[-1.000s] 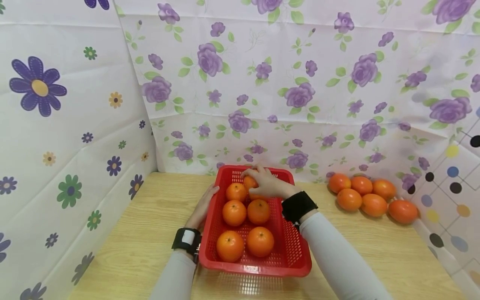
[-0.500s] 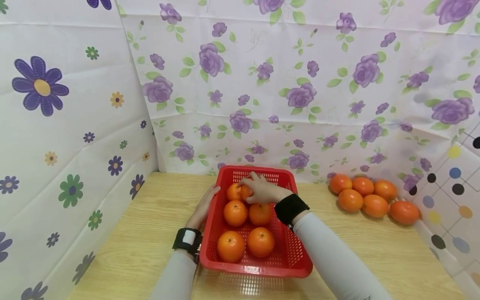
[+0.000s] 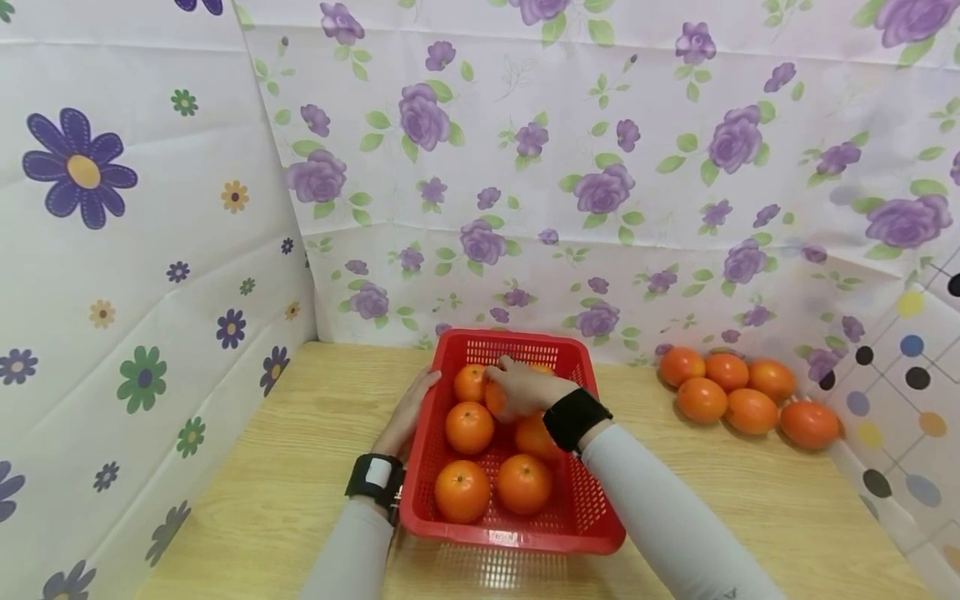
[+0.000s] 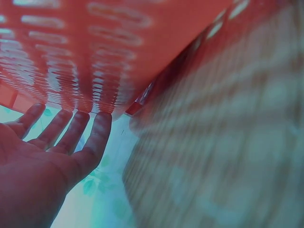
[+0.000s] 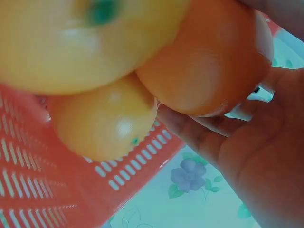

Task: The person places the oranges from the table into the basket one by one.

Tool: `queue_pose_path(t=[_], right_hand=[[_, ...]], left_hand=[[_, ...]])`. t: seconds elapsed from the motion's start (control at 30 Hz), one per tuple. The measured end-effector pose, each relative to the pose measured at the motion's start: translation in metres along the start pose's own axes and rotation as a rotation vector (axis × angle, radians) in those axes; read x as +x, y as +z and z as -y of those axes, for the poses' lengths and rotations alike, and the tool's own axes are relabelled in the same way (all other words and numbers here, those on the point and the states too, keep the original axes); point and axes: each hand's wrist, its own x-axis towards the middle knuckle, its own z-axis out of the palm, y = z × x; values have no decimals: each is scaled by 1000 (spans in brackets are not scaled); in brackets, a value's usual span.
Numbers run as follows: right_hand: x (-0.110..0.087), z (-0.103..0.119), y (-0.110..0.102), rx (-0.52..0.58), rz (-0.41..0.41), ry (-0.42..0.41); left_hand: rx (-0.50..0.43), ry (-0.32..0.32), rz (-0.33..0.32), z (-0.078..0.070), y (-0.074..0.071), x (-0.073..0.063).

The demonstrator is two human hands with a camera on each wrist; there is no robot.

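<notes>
A red plastic basket (image 3: 510, 540) with slotted walls stands on the table with several oranges in it. My right hand (image 3: 522, 390) reaches into its back half and grips an orange (image 5: 209, 61), the fingers and thumb round its side. In the right wrist view, two other oranges lie against it, a large near one (image 5: 71, 52) and a lower one (image 5: 107, 123). My hand partly covers the middle right orange (image 3: 535, 437); the front pair, left orange (image 3: 462, 492) and right orange (image 3: 524, 484), lie uncovered. My left hand (image 3: 405, 417) touches the basket's left outer wall, fingers extended (image 4: 97, 135).
Several smooth orange-red oval fruits (image 3: 752, 412) lie grouped at the table's back right. The wooden table (image 3: 285, 467) meets a flowered cloth backdrop (image 3: 480, 167) behind, with patterned side sheets left and right.
My right hand has moved from the basket's back toward its middle, bringing the gripped orange lower and nearer. The middle right orange has shifted rightward. My left hand stays at the wall.
</notes>
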Motion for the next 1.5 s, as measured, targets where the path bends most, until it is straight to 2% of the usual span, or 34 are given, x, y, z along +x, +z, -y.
queue_pose_path(t=[0.27,0.43,0.63,0.93,1.17,1.5], right_hand=[[2,-5,7,31,1,51],[5,-6,12,7,28,72],[6,-6,14,-1,39,64],[2,-7,2,109,6,25],[0,-6,-2,117,6,34],[-4,-12,-9,151,-22,-8]], left_hand=[[1,-3,-11,0,1,-1],[3,-2,-10,0,0,0],[-1,1,8,1,0,1],[-10,-4,-2,1,0,1],[-13,-8,2,1,0,0],[8,-16,-9,1,0,1]])
